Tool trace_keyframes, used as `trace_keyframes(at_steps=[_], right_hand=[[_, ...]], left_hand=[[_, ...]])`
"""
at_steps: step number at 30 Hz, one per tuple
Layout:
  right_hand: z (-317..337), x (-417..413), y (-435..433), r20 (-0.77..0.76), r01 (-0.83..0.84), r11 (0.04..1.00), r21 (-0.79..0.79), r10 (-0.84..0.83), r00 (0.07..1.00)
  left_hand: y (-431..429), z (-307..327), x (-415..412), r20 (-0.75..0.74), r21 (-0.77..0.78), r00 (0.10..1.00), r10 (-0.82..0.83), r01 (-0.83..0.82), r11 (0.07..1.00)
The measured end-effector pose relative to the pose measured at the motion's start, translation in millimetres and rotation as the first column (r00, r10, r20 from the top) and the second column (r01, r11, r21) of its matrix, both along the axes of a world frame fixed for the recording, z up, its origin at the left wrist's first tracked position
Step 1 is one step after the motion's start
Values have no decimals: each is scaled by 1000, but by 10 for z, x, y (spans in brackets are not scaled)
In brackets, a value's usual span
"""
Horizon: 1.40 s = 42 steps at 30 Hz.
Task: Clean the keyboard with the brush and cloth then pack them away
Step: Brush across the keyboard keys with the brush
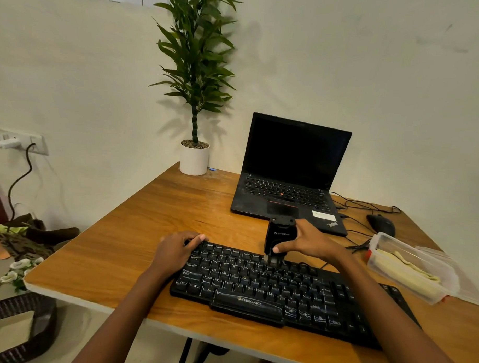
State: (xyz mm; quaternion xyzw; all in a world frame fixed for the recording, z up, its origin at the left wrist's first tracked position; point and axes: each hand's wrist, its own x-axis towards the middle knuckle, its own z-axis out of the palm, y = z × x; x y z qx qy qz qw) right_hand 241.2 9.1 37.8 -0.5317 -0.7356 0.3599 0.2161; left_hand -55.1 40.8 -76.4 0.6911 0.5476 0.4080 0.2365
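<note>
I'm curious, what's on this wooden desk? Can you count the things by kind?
Computer gear: 3 (keyboard, laptop, mouse)
Cleaning kit: 2 (brush in the right hand, cloth in the plastic box)
Containers: 1 (plastic box)
Plants: 1 (potted plant)
Total: 7

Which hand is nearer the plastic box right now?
Right. The right hand grips the brush over the keyboard's top row, left of the box. The left hand holds the keyboard's top-left corner, farther from it.
</note>
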Motion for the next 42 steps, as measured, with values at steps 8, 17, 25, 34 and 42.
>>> trace_keyframes(at_steps=[8, 17, 25, 34, 42], right_hand=[[21, -33, 39, 4, -2, 999, -34, 3, 1000], [29, -72, 49, 41, -24, 999, -30, 25, 999], [46, -76, 53, 74, -1, 1000, 26, -1, 997], [42, -82, 10, 3, -22, 998, -50, 22, 1000], [71, -119, -2, -30, -68, 995, -77, 66, 997]], left_hand=[[9, -29, -17, 38, -4, 999, -14, 14, 1000], [-2, 8, -2, 19, -17, 1000, -12, 12, 1000], [-13, 1, 0, 26, -5, 999, -23, 23, 1000], [-12, 15, 2, 14, -13, 1000, 2, -2, 1000], [-6, 7, 14, 0, -15, 1000, 18, -18, 1000]])
